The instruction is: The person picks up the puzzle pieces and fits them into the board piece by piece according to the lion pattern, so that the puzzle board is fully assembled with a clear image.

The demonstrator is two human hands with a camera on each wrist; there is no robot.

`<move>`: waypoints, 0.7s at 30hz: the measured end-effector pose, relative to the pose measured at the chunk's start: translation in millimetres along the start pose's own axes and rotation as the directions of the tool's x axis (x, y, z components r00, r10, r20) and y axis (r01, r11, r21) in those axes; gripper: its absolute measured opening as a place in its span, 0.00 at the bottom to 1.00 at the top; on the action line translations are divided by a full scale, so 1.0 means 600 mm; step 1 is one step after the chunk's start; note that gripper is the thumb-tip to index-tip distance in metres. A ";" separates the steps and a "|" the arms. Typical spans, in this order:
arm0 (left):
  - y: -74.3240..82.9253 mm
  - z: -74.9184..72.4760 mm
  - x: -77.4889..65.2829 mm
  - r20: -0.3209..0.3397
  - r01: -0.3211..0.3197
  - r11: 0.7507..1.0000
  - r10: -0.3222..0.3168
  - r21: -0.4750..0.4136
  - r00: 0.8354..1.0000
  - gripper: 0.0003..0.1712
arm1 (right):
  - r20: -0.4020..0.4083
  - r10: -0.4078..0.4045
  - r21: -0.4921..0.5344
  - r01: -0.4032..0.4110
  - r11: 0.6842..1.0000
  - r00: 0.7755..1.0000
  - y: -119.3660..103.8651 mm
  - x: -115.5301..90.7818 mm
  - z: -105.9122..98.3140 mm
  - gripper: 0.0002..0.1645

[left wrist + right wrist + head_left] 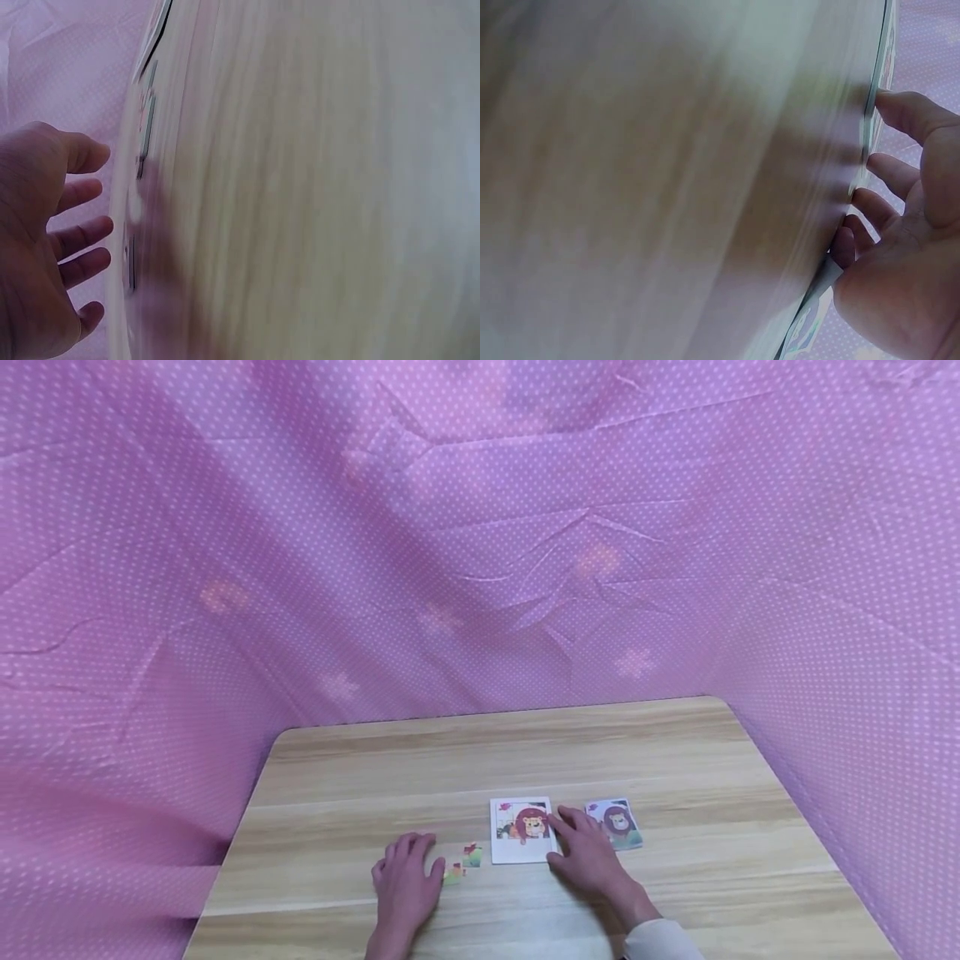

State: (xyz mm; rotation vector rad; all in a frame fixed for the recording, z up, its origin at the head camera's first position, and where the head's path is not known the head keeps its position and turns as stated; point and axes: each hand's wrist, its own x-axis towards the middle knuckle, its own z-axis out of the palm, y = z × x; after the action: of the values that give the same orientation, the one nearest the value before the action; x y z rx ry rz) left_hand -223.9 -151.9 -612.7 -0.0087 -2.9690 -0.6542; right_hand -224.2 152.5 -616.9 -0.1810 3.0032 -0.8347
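Note:
A white square puzzle board [521, 853] lies on the table, its upper part filled with a lion picture and its lower part plain white. Along its right edge rests my right hand [591, 858], thumb and forefinger touching the border. In the right wrist view the thumb [911, 112] meets the board's thin edge. My left hand [407, 885] is spread loosely, palm down, left of some small colourful puzzle pieces [472, 855]. Its thumb is close to the nearest of them; the left wrist view shows the pieces [148, 124] edge-on, with the fingers apart from them.
A lion picture card [622, 824] lies just right of the board, partly behind my right hand. The wooden table [360, 777] has rounded far corners. Pink dotted cloth [480, 568] hangs around its back and sides.

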 end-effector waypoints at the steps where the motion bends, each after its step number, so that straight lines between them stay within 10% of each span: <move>1: -0.005 -0.003 0.000 0.001 0.007 1.000 -0.007 0.001 1.000 0.26 | 0.000 0.000 0.000 0.000 1.000 1.000 -0.001 0.000 0.000 0.40; 21: -0.055 -0.035 -0.016 0.055 0.143 0.990 -0.143 0.019 0.988 0.29 | -0.010 0.004 0.029 -0.003 1.000 1.000 -0.003 0.002 0.002 0.40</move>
State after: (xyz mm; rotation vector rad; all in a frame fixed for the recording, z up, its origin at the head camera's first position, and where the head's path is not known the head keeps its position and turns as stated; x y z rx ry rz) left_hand -213.1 -190.7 -608.5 0.1920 -3.0505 -0.6575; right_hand -225.3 150.2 -616.9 -0.1714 2.9978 -0.8812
